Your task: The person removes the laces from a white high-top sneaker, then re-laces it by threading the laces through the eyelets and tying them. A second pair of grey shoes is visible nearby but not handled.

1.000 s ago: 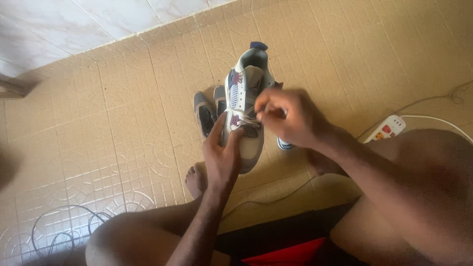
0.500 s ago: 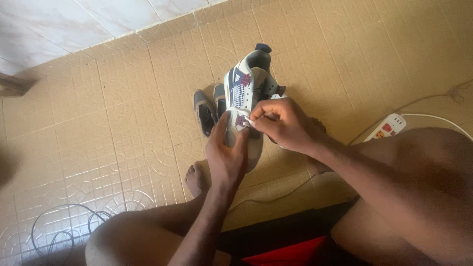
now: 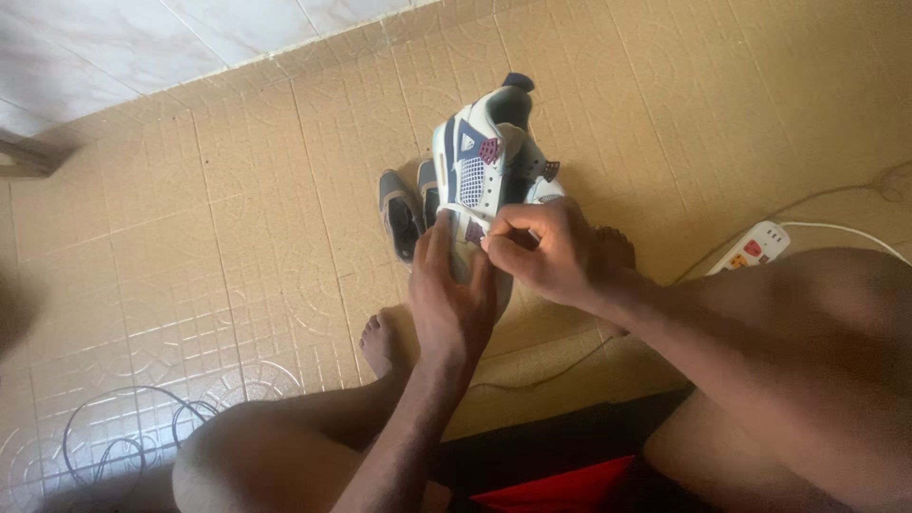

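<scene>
Grip, left hand (image 3: 451,304): clasps the toe end of a white high-top sneaker (image 3: 484,166) with blue and maroon panels, fingers laid along its side. Grip, right hand (image 3: 546,252): fingertips pinched narrow at the lace area; what they hold is too small to tell. Sneaker: held over the tan tiled floor (image 3: 237,237), heel away. Beside it, on the floor: dark sandals (image 3: 404,209). Right: white power strip (image 3: 755,247).

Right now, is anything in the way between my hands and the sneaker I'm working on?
Nothing visible. Your left hand already grips the toe end of the white and navy sneaker, and your right hand pinches at its lace area. The dark sandals lie on the floor behind it, apart from both hands.
</scene>
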